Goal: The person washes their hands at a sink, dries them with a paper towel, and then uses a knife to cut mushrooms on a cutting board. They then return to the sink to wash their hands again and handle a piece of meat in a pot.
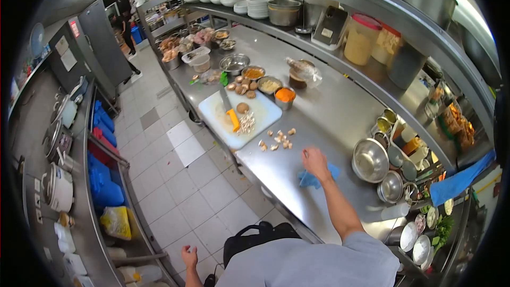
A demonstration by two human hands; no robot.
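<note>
My right hand (314, 161) is over the steel table (313, 122), its fingers curled together; anything inside them is too small to tell. A blue cloth (309, 179) lies beneath its wrist. My left hand (188, 256) hangs low at my side, fingers loosely apart, with nothing in it. Pale mushroom stems (280, 138) lie scattered between my right hand and a white cutting board (212, 122). On the board are a knife with a yellow handle (232, 120), chopped pale pieces (246, 123) and one brown mushroom (243, 108). Several whole mushrooms (244, 87) sit at its far edge.
Metal bowls of orange food (285, 95) and pale food (270, 85) stand behind the board. A bagged container (303, 73) is farther back. Large steel bowls (370, 159) are at the right. An overhead shelf (340, 58) runs along the back; a person (127, 34) stands far left.
</note>
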